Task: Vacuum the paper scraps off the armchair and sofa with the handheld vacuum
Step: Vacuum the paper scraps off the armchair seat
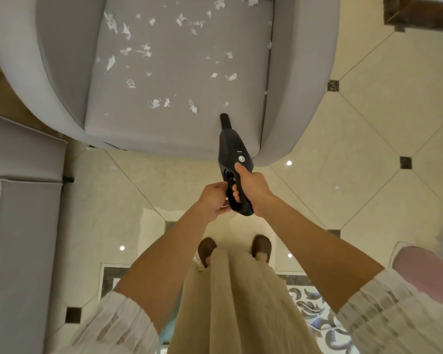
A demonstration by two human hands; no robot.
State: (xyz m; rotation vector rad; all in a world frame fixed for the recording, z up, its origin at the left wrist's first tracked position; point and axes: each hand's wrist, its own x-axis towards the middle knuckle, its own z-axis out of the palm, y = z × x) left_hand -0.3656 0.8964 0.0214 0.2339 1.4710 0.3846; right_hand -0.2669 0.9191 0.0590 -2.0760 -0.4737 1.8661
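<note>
Vacuum aimed at the scrap-strewn armchair, both your hands on its handle.

At the far left the grey sofa (23,200) edges into view, just beside the armchair (292,72). White paper scraps (143,51) lie scattered over the armchair's seat cushion, thickest toward its back and thinning toward the front edge. Your left hand (212,200) pinches the left side of the handle of the black handheld vacuum (234,154), its grip clamped there with fingertips and thumb. Your right hand (251,190) has its grip wrapped round that handle, thumb (242,169) stretched forward along the top of the body near the round button. The nozzle points away from you over the front right part of the seat; you cannot tell whether it touches the cushion. The nearest scraps lie just beyond its tip. Below, your brown shoes stand on the cream tiled floor (368,149).
</note>
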